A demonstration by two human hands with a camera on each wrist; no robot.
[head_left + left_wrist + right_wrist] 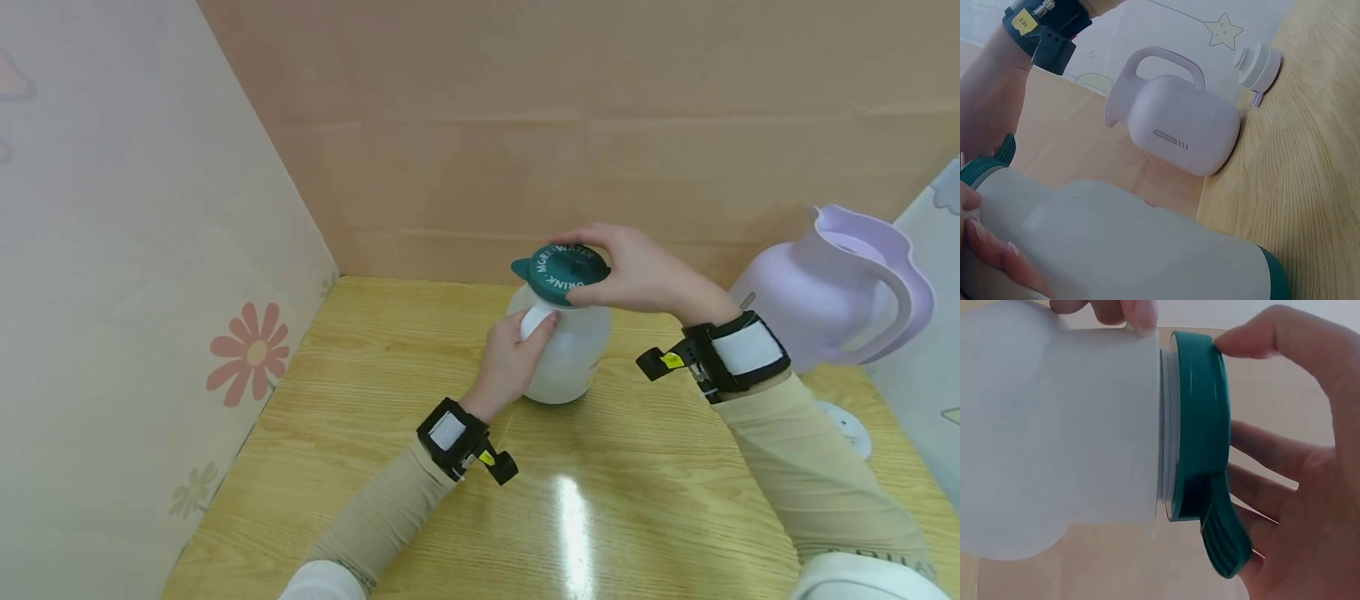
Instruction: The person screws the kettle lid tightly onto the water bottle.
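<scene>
- A white, rounded plastic jug (pixel 561 354) is seen standing upright on the light wooden table (pixel 420 467), near the table's far middle, in front of the brown cardboard back wall (pixel 570 125).
- The jug's white handle (pixel 536 319) is gripped by the left hand (pixel 508 360), whose fingers are curled round it from the near side.
- A round, dark teal plastic lid (pixel 567 272) with white lettering is seated on the jug's mouth; a small spout tab projects from it towards the left in the head view.
- The lid is held at its rim by the right hand (pixel 637 271), which is arched over it; in the right wrist view the thumb (pixel 1285 337) is pressed to the lid's edge and the other fingers are curled under the opposite side.
- In that view a pale ring of the jug's neck (pixel 1167 425) is visible between lid and body.
- A lilac plastic jug (pixel 832 287) with a large loop handle is placed well apart, at the table's right, its mouth uncovered.
- A white and lilac stopper lid (pixel 1259 64) is seen lying on the table beside the lilac jug.
- Black wrist straps are worn on both arms, over beige sleeves.
</scene>
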